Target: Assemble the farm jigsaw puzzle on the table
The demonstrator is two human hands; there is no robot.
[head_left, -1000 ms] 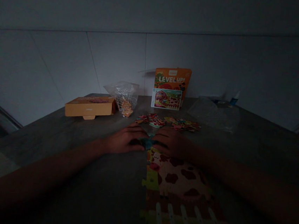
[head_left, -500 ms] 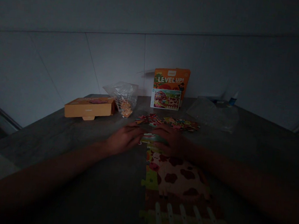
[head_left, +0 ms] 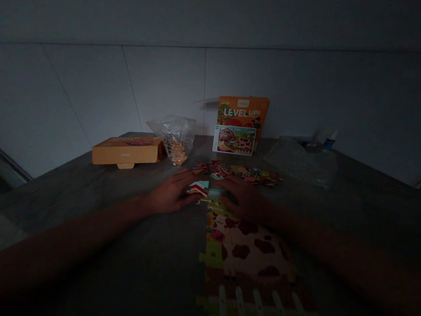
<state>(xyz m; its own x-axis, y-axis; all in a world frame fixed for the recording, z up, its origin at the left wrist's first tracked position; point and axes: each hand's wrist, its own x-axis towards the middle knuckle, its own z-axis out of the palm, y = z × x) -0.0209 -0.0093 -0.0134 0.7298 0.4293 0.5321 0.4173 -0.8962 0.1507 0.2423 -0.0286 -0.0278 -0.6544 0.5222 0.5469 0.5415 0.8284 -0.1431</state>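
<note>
My left hand (head_left: pixel 170 192) has its thumb and fingers around a puzzle piece (head_left: pixel 200 187) with a red and white stripe. The piece lies against the upper left edge of a partly joined jigsaw puzzle (head_left: pixel 254 246). A spotted cow and a white fence show on the joined part. Over the puzzle's top edge lies my right hand (head_left: pixel 249 199), fingers spread and touching the top pieces. Just beyond both hands is a pile of loose puzzle pieces (head_left: pixel 246 172).
An orange box (head_left: pixel 127 152) lies at the left, beside a clear bag (head_left: pixel 175 137) of pieces. At the back, a picture card (head_left: pixel 234 140) leans on an orange "LEVEL UP!" box (head_left: pixel 243 109). Right of it are an empty plastic bag (head_left: pixel 299 161) and a small bottle (head_left: pixel 330 141). The light is dim.
My left hand has shifted slightly left and its fingers have spread, uncovering the striped piece. My right hand has barely moved, its thumb and fingers a little further apart.
</note>
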